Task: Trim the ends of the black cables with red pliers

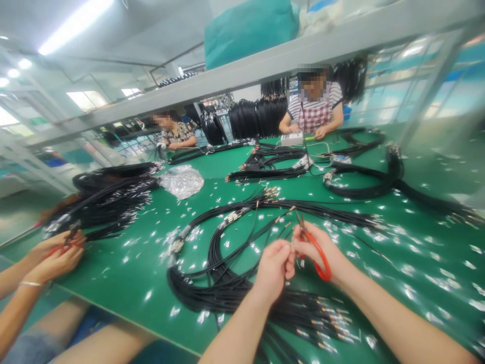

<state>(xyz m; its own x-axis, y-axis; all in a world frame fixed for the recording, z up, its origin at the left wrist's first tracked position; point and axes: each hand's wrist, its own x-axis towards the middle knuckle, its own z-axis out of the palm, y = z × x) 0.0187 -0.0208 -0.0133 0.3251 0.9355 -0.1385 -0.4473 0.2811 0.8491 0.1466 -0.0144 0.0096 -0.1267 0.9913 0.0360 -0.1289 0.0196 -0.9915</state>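
Note:
My right hand [318, 247] is closed round a pair of red-handled cutters [316, 253], whose tips point up and away from me. My left hand [273, 269] is pinched shut right beside it, on a thin black cable end that I can barely make out. Both hands hover over a bundle of black cables [227, 288] with metal-tipped ends, looped on the green table [125, 273]. More tipped cable ends [326, 323] lie under my right forearm.
Small silvery scraps litter the green top. A co-worker's hands [56, 255] at the left hold red cutters near another cable pile [109, 197]. A clear plastic bag [182, 181] lies mid-table. Two people sit across, past further cable bundles [359, 172]. A grey shelf beam [265, 65] crosses overhead.

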